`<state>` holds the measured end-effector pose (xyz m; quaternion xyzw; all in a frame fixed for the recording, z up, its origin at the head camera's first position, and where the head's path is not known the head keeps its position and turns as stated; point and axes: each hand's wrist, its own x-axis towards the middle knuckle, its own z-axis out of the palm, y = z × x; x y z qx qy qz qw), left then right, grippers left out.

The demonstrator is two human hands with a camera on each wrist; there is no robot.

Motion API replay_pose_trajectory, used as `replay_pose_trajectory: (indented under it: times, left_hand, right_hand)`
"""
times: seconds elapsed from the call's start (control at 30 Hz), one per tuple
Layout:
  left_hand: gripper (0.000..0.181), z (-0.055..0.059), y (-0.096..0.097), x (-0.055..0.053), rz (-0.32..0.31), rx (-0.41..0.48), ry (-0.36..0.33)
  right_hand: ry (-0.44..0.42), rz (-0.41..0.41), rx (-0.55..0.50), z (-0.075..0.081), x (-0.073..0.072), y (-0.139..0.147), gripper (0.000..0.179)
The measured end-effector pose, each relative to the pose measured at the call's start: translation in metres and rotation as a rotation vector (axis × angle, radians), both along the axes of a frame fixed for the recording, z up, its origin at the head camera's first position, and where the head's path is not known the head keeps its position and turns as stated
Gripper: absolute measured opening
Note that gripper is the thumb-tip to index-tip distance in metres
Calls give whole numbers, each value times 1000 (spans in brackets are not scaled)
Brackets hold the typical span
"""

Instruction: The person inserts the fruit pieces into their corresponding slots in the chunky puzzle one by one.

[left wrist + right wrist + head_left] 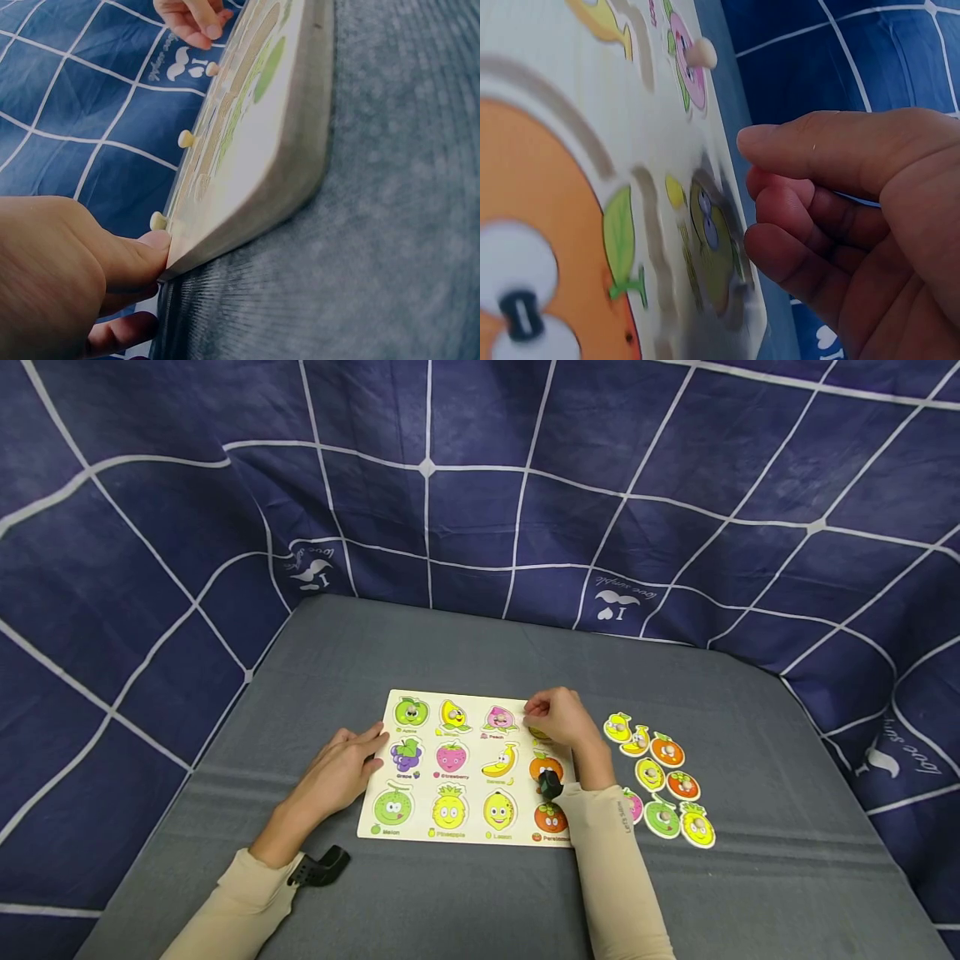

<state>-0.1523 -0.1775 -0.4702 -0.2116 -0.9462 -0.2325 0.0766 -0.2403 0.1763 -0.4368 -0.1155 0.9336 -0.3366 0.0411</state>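
A pale wooden fruit puzzle board [476, 700] lies flat on the grey cloth. My left hand [339, 774] touches the board's left edge, fingers mostly extended; in the left wrist view its thumb [124, 259] meets the edge near a corner. Over the board's top right corner is my right hand [558, 718], its fingers loosely bent. The right wrist view shows a gap between its thumb [810, 150] and fingertips, with nothing held there. Just beside them is the pear space [712, 247], in shadow and without a knob. The peach piece [682, 64] carries a wooden knob.
Several loose fruit pieces lie right of the board, among them a green melon piece [662, 818], a pineapple piece [698, 827] and an orange piece [667, 750]. Behind the grey tabletop [450, 902] hangs a dark blue curtain [480, 518] with white lines.
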Motion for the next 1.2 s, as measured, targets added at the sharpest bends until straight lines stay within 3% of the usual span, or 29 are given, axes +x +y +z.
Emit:
replay_pose_trajectory:
  times: [1.2]
  left_hand:
    - [40, -2, -1, -3, -18, -2, 9]
  right_hand:
    - [9, -138, 21, 0, 8, 76, 15]
